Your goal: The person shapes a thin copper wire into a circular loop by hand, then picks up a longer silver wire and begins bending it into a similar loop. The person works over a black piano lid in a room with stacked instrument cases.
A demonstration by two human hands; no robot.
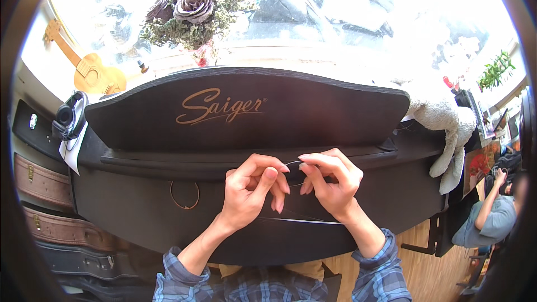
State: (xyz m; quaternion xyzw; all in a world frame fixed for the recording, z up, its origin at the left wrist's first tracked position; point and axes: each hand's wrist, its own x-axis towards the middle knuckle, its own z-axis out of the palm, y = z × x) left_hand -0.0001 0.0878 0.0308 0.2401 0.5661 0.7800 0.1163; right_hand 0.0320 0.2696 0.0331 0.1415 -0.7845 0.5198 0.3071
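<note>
My left hand and my right hand are raised over the black desk, both closed on a thin, curved, silvery wire or string that arches between their fingertips. Thumb and forefinger of the right hand pinch it near the top of the arc. The left fingers are curled at its other side, and part of their grip is hidden. A coiled copper-coloured string lies to the left of my hands. A pale thin strip runs below them.
A black upright board with gold lettering backs the desk. Around it are headphones, a wooden ukulele-shaped object, flowers and a grey plush toy. Instrument cases stack at left. A seated person is at far right.
</note>
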